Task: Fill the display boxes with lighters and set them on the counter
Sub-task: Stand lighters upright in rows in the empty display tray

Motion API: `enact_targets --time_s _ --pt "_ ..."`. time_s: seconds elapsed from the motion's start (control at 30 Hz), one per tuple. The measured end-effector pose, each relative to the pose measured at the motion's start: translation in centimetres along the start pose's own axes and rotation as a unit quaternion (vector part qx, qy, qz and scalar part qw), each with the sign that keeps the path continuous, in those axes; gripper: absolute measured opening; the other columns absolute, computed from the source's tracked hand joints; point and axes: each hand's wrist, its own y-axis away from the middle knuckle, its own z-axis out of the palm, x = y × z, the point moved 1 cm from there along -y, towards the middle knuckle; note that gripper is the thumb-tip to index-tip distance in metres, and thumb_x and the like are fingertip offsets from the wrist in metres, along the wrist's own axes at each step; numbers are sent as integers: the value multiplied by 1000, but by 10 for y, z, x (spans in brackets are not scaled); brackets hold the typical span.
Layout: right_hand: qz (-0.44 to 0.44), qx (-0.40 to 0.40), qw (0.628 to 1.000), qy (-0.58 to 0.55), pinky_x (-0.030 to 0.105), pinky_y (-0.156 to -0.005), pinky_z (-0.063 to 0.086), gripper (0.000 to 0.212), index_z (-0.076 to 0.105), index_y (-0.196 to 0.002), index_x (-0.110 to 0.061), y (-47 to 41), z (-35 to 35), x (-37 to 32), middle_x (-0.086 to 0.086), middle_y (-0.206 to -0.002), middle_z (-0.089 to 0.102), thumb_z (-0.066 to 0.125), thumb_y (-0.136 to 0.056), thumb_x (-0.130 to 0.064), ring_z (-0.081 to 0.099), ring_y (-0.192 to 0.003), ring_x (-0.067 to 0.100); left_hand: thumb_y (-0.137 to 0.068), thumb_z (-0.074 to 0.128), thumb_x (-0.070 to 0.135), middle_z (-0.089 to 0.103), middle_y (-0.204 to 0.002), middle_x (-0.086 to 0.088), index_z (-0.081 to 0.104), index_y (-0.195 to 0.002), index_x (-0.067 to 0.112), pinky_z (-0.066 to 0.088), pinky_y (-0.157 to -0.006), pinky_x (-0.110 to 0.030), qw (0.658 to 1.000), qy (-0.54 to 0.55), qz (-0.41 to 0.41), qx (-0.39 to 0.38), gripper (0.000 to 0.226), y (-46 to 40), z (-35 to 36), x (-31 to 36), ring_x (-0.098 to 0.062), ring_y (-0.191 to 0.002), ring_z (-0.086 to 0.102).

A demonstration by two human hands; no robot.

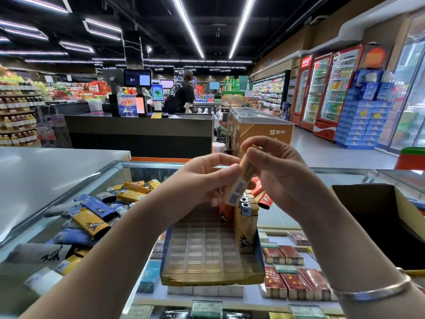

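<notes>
- Closest of all, a silver bracelet (370,292) sat on the person's right wrist.
- Packs of cigarettes (296,277) lay under the glass counter (345,173), in red, white and blue.
- A display box (211,247) stood on the glass, right in front of the person. It had many little clear slots inside.
- Most of the slots were bare. Only a few lighters in the box (245,210) stood up at its far right corner, so the box was just begun.
- Above the box, both hands held one orange lighter (236,185) with a white sticker on it.
- The left hand (207,178) had its fingers curled round the lower part of the lighter.
- The right hand (276,171) pinched the top part with its thumb and fingers.
- It looked like this lighter would go into a slot soon.
- To the left, a big pile of loose lighters (92,217) lay on the glass, blue, yellow and grey. A lot of them were left to put in.
- To the right stood a dark cardboard box (368,203), open at the top. What was inside could not be seen.
- No full box was seen on the counter yet.
- Far away, a person in a black shirt (180,95) stood at a checkout desk (138,127), and red drink fridges (326,88) lined the wall.
</notes>
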Motion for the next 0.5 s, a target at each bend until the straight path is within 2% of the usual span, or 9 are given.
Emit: enact_targets --time_s 0.07,0.13,0.2,0.27,0.37,0.5 --pt "7 -29 1000 -5 19 -69 48 9 72 -68 -24 0 0 1 -5 -72 60 68 -62 -30 56 -73 7 -75 63 32 62 -80 -7 62 -107 13 44 -44 -14 996 70 -13 -51 37 2 0 0 -9 -58 56" --pt "27 -16 999 10 31 -82 45 17 73 -74 -25 -1 -3 5 -2 -81 62 64 -68 -37 57 -85 11 -75 65 28 59 -75 -6 64 -109 14 47 -45 -16 994 87 -17 -64 37 2 1 1 -9 -55 54" --pt "70 47 995 48 42 -91 42 25 72 -81 -23 -4 -9 12 -1 -91 66 58 -73 -42 58 -98 19 -72 72 27 64 -73 -4 65 -107 16 49 -47 -18 998 57 -12 -39 37 1 1 2 -12 -57 55" --pt "131 111 978 121 46 -94 44 24 69 -88 -19 -6 -17 21 4 -99 67 54 -83 -37 57 -104 28 -64 75 28 68 -73 -3 65 -96 20 50 -49 -20 1000 3 -8 3 34 1 -1 2 -20 -64 58" --pt "229 114 949 186 40 -85 49 15 66 -96 -15 -4 -21 32 10 -98 65 52 -93 -20 59 -93 27 -62 74 24 68 -74 -2 56 -93 21 53 -53 -22 999 -52 3 1 35 0 -3 2 -19 -67 65" --pt "262 99 938 204 29 -68 47 14 65 -99 -13 -2 -22 34 7 -86 62 52 -93 -14 57 -79 19 -68 70 26 70 -85 -2 56 -92 29 55 -65 -24 992 -124 -1 -37 28 3 -3 1 -21 -81 69"
